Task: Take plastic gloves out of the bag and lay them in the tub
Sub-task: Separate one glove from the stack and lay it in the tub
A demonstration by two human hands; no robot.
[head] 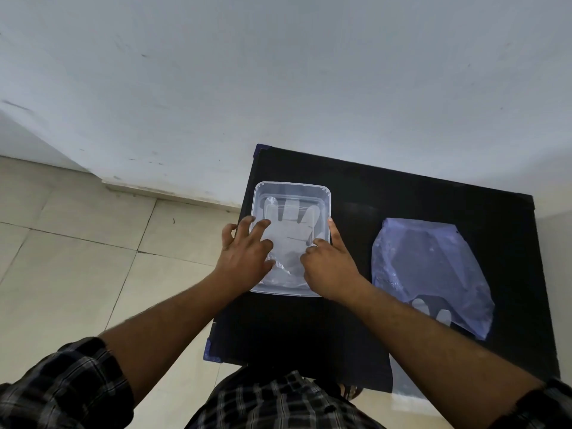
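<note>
Bluish bag (433, 274), black table (402, 187)

Plain indoor room, likely a home corner, scuffed white wall (278, 72), beige floor tiles (77, 258) with pale skirting, small black table (402, 193) pushed up against the wall

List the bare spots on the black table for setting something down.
Free: the strip between the clear tub and blue bag, the far edge behind both, and the near edge below the tub. Crowded: the tub, with both hands on the glove.
</note>
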